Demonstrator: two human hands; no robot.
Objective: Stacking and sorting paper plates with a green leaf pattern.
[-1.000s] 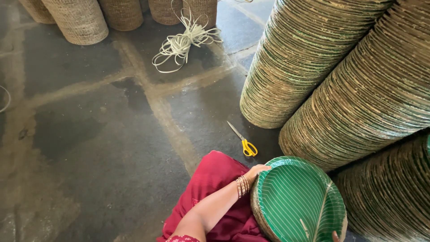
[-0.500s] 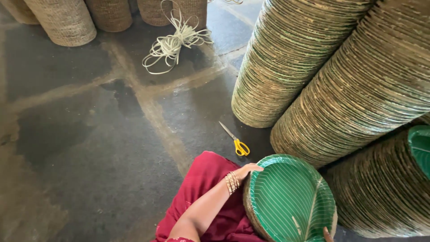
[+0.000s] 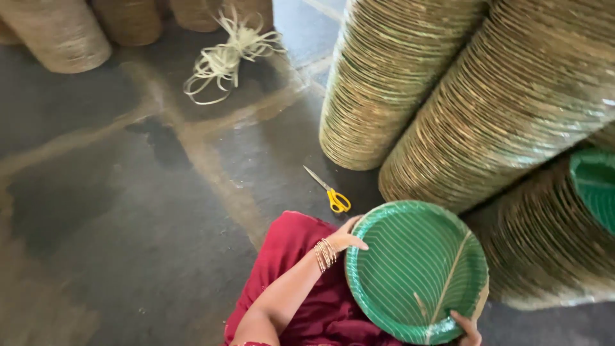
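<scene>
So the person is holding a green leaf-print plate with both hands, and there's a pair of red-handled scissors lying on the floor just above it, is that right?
Not quite: the scissors have yellow handles, not red, as the head view shows. The rest holds: the left hand and the right hand both hold the green leaf-print plate, and the scissors lie on the floor just above it.

round green plate [image 3: 416, 269] with a banana-leaf print, pale ribs and a center vein, sits face-up on top of a short stack over the red-clothed lap, tilted a bit, gripped at its left rim and bottom edge
</scene>
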